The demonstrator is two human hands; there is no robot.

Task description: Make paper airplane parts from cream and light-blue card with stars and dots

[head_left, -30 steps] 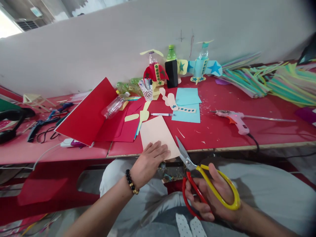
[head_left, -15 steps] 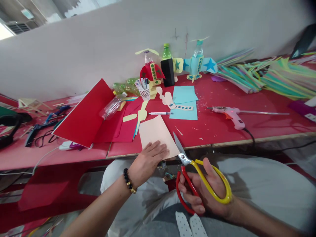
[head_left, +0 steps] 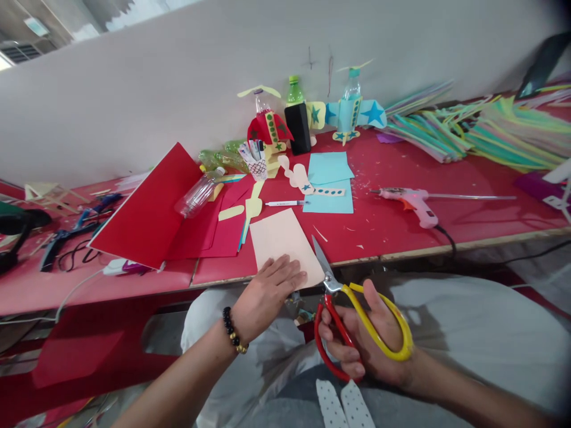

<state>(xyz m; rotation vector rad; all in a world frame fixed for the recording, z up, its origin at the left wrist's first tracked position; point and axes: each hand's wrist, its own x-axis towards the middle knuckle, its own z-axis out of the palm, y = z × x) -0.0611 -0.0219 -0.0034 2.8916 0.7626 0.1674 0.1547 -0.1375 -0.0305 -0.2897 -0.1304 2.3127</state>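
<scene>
Fingers stretched out, my left hand (head_left: 270, 291) lies flat on a pale peach sheet of paper (head_left: 283, 235) at the table's front edge. My right hand (head_left: 375, 339) has its fingers through the handles of a pair of scissors (head_left: 329, 279), one handle red and one yellow. The scissors' blades look closed and point away from me, just right of the paper. Beyond the sheet are a white pen (head_left: 285, 204), light blue paper sheets (head_left: 329, 199), cut peach pieces (head_left: 302, 176) and pale yellow cut-outs (head_left: 253, 207).
A pink glue gun (head_left: 413, 202) lies right on the red table (head_left: 379, 232). Bottle planes (head_left: 351, 113) and a black phone (head_left: 298, 129) stand by the wall. Glue sticks or plastic strips (head_left: 491, 134) are heaped far right. A red folder (head_left: 147, 214) leans at left beside a clear bottle (head_left: 200, 193).
The whole view has shifted slightly, with table items appearing a little further left. Both hands keep their pose; the scissors stay beside the paper.
</scene>
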